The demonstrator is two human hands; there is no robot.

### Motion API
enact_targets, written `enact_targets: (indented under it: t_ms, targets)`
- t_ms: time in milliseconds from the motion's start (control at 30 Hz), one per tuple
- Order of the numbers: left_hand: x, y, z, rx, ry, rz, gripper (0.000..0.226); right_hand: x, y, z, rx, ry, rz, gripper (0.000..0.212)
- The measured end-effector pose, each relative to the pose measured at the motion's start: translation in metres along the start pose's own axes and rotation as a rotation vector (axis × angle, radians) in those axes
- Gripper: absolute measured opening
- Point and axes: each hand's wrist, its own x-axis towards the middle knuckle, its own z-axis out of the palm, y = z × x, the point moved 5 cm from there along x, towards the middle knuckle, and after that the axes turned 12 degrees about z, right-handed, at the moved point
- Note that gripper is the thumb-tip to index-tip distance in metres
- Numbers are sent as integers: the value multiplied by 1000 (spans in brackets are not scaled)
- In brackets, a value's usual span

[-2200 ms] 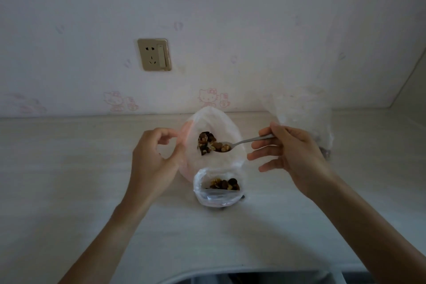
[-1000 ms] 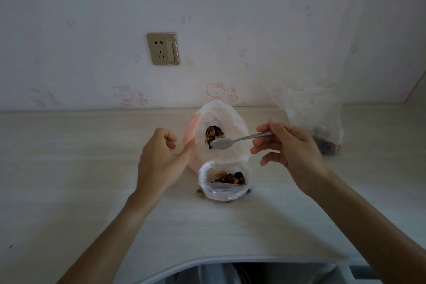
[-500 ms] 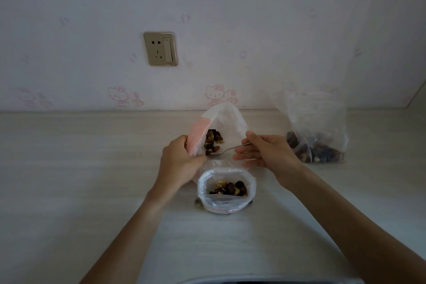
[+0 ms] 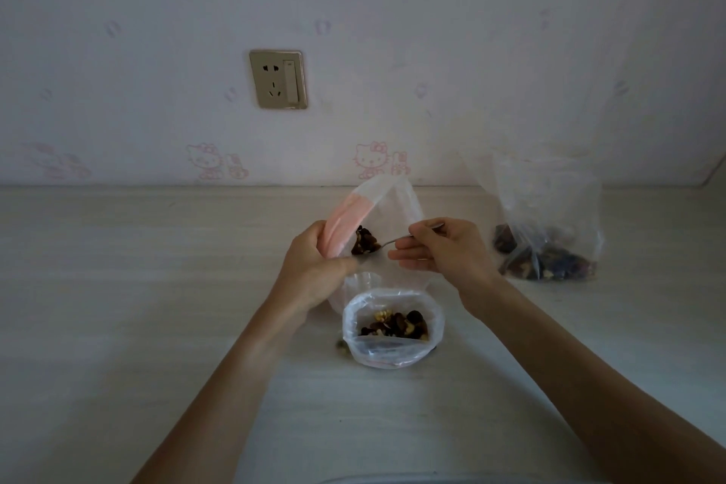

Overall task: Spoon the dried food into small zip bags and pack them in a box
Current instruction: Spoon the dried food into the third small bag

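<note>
nearest me on the pale table [image 4: 118, 326] sits a small open bag [image 4: 394, 327], upright, with mixed dried food [image 4: 395, 324] in it, and one loose piece [image 4: 341, 345] lies just left of its base. behind it my left hand [image 4: 314, 271] has fingers curled, gripping the pink-striped rim of a zip bag [image 4: 377, 216] and holding the mouth open. my right hand [image 4: 444, 251] pinches a metal spoon [image 4: 393, 240] by the handle, other fingers loosely out; the bowl is inside the bag at the dark food pieces [image 4: 364, 242]. further right, a big clear bag [image 4: 546, 224] of dried food stands near the wall [image 4: 393, 31]. wall socket [image 4: 278, 79] above.
</note>
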Motion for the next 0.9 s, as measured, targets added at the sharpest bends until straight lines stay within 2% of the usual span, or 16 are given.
enact_targets:
  t_ms: [100, 200, 367, 533, 700, 900]
  targets:
    - [0, -5, -2, 5, -2, -23, 44, 3, 1, 3, -36, 54, -46, 15]
    - [-2, -3, -4, -17, 15, -23, 62, 6, 2, 1, -49, 96, -36, 14]
    - [2, -9, -7, 10, 80, 23, 27, 9, 3, 4, -49, 87, 10, 13]
    - [5, -10, -10, 5, 132, 84, 21, 12, 4, 1, 24, 60, 91, 13]
    - [6, -9, -14, -43, 189, 139, 8, 10, 4, -2, 43, 28, 85, 14]
    - [7, -13, -13, -15, 195, 137, 12, 6, 6, -8, 71, 4, 52, 17]
